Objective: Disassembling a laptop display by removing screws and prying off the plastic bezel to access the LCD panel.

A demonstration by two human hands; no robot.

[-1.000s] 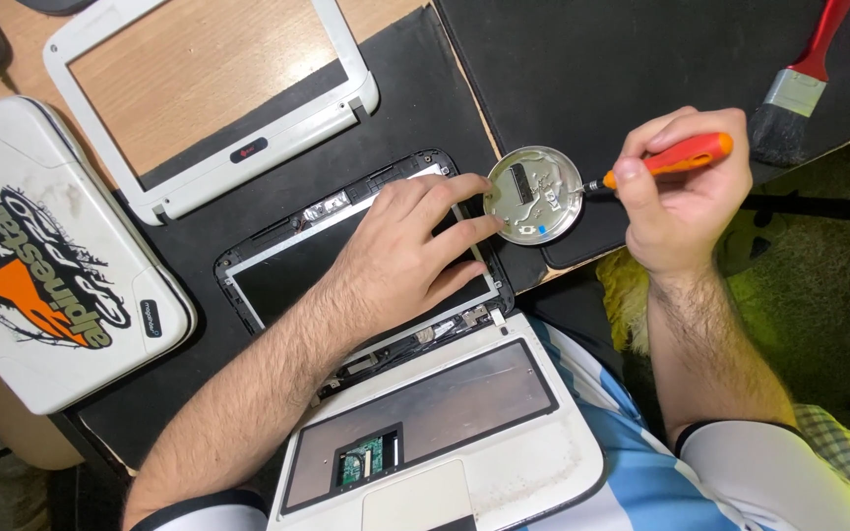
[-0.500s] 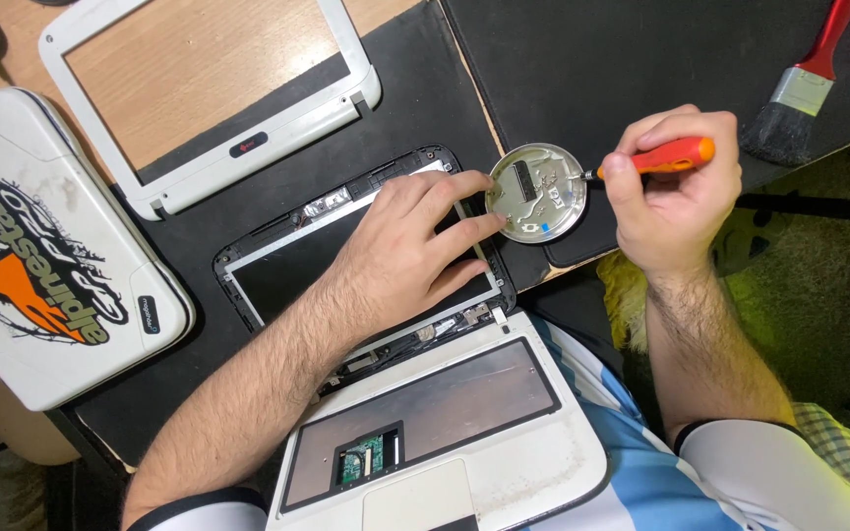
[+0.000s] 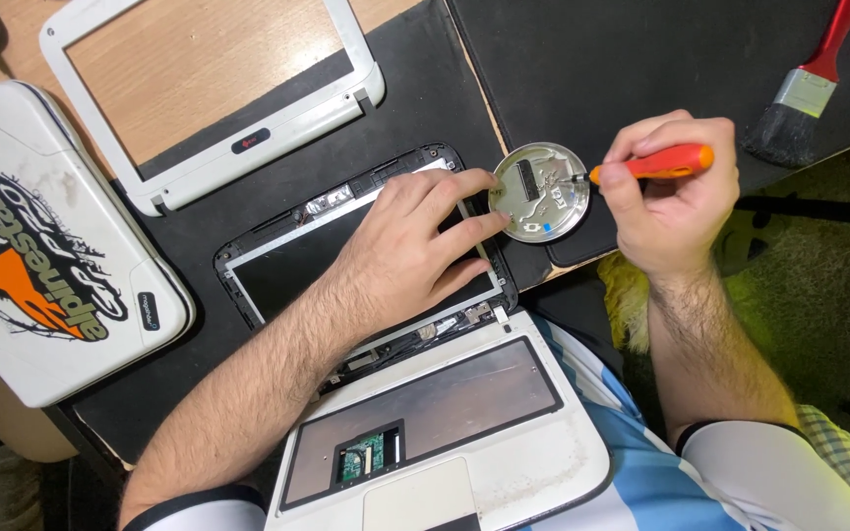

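Left hand (image 3: 410, 246): laid flat, palm down, on the dark screen panel (image 3: 287, 261) of the opened small laptop; fingers spread, nothing clamped. Fingertips reach the panel's right edge, just beside the round metal dish (image 3: 543, 192).

Right hand (image 3: 671, 202): closed around the orange-handled screwdriver (image 3: 656, 162); handle gripped between thumb and curled fingers, held roughly level.

Screwdriver tip: pointed left into the round metal dish, at its right rim. Contact with the contents cannot be told.

Round metal dish: set on the black mat (image 3: 602, 69), near the mat's front edge, between the two hands. Small dark part seen inside; other contents too small to make out.

Laptop base (image 3: 464, 423): white, keyboard removed, bare grey tray exposed, small green board visible in a cutout at lower left. Rests on the lap, against the striped blue-and-white shirt (image 3: 641, 472).

White screen bezel (image 3: 204, 108): detached, lying on the wooden table above the laptop, wood seen through the frame.

White lid cover (image 3: 46, 246): lying at far left, black-and-orange graphic on top.

Brush (image 3: 804, 88): red handle, dark bristles, on the mat at upper right, well apart from both hands.
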